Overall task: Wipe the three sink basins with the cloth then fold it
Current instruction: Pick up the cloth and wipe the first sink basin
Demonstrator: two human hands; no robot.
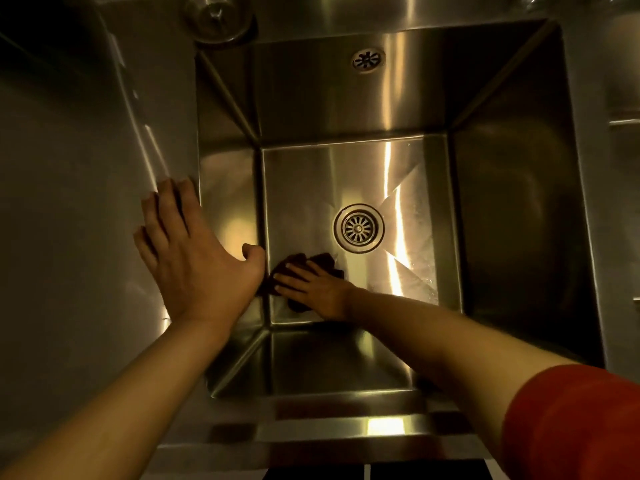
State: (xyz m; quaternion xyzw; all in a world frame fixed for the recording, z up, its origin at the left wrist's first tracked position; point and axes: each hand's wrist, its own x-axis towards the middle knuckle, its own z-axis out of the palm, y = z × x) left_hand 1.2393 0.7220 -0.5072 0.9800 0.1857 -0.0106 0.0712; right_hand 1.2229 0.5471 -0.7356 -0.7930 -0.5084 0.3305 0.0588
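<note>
The cloth (304,275) is dark, brownish, and crumpled, with an uneven edge; it lies on the floor of the stainless steel sink basin (512,209), just in front of and to the left of the round drain strainer (358,228), close to the basin's left wall. The right hand (313,289) lies flat on top of the cloth, palm down, with the fingers (289,280) stretched out and slightly spread, pointing toward the left wall; they press on the cloth and do not curl around it. Part of the cloth shows beyond the fingertips and behind the hand. The left hand (194,258) rests on the flat steel rim to the left of the basin, fingers extended and open, holding nothing; its thumb reaches over the basin's edge. A red sleeve (571,420) covers the right upper arm. On the basin's far wall, above the strainer, is a small overflow opening (368,59).
</note>
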